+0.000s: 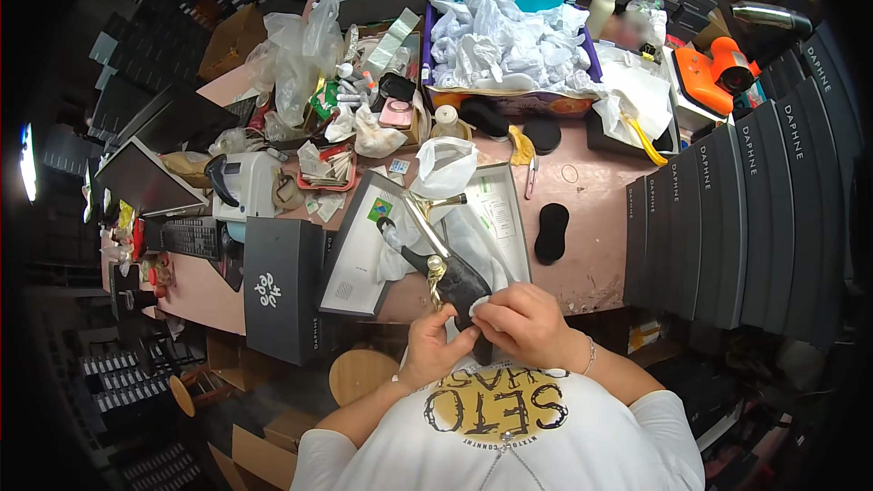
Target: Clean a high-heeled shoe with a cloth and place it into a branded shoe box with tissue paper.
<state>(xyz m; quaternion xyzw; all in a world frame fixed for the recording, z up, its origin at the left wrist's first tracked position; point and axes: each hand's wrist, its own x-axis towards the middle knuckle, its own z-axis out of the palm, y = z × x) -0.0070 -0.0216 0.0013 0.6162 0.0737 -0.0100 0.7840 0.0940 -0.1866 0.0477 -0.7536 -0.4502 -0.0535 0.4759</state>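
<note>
A black and gold high-heeled shoe (462,285) is held close to my body, its heel end pointing away over the shoebox. My left hand (431,343) is closed on the near end, with the thumb against its side. At that same end, my right hand (524,318) pinches a small white wad (476,306), perhaps paper or cloth, against the shoe. A round ornament (436,265) and a gold chain-like strip show on the shoe's left side. Beneath lies an open shoebox (512,215) with white tissue (446,166) in and above it.
Closed dark shoeboxes (718,209) stand in a row at right. A purple box of crumpled white paper (505,41) is at the back. Black pads (552,233) and a small knife (531,178) lie on the pink table. A dark box (282,286) and keyboard (188,238) are at left.
</note>
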